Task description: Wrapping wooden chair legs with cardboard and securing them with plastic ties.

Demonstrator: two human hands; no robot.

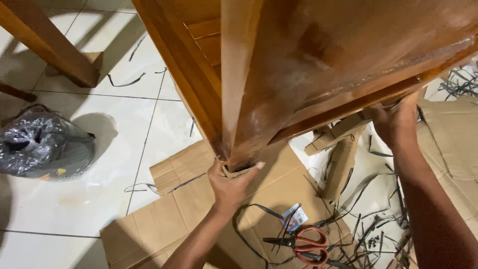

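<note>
Clamped tight, the left hand wraps around the foot of a wooden table leg, fingers curled over a scrap of cardboard padding that sits right at the leg's tip, thumb pressed up on the right side. Over on the other side, the right hand is gripping the lower edge of the wooden table, fingers tucked under the rail so their tips are hidden. That table fills the top of the view, glossy brown, tilted, its underside and frame turned toward the camera, with pale scuffs across the varnish.

Below the left hand lies a flattened cardboard sheet, spread across the white tiled floor. On that sheet, just right of the left forearm, rest red-handled scissors, blades pointing left, with a small printed tag close above them. Black plastic strapping snakes everywhere around the scissors and on toward the right forearm. Between the two hands, a folded cardboard corner piece lies beneath the table's rail. More cardboard lies at far right. Far left, well apart from the action, sits a crumpled grey plastic bag, and another wooden leg slants across the top left corner, cardboard at its foot.
</note>
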